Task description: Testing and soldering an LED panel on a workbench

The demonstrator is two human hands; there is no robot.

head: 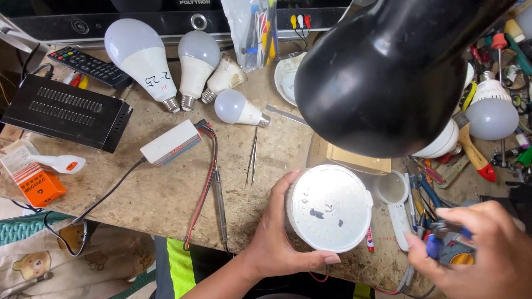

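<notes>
- Worn wooden workbench (pixel 166 188), scuffed and stained, crowded with lamp parts and tools; a black lamp shade (pixel 388 72) hangs over the right half and hides what lies beneath it.
- Left hand (pixel 277 243) curled around the round white lamp base (pixel 330 207), thumb under its lower edge, fingers along its left rim; the disc faces up at the bench's near edge, showing rows of small LED chips, a few dark spots among them.
- Right hand (pixel 482 249) at lower right, fingers closed around blue-handled pliers (pixel 443 238); just beside the lamp base, not touching it.
- Thin red wire (pixel 382 289) trails below the bench edge between the two hands.
- Back left: three white bulbs (pixel 166 61) lying on their sides, a smaller bulb (pixel 238 109) nearer centre.
- Tweezers (pixel 252 155) lie just below the small bulb.
- White rectangular box (pixel 170 143) with red and black leads running toward the near edge, ending in a probe (pixel 219 194).
- Far left: black vented box (pixel 64 111), remote control (pixel 88 66) behind it, orange carton (pixel 36 185) near the corner.
- Right edge: heap of screwdrivers and hand tools (pixel 499 66), another bulb (pixel 490 113) resting among them.
- Small magnifier (pixel 393 191) just right of the lamp base.
</notes>
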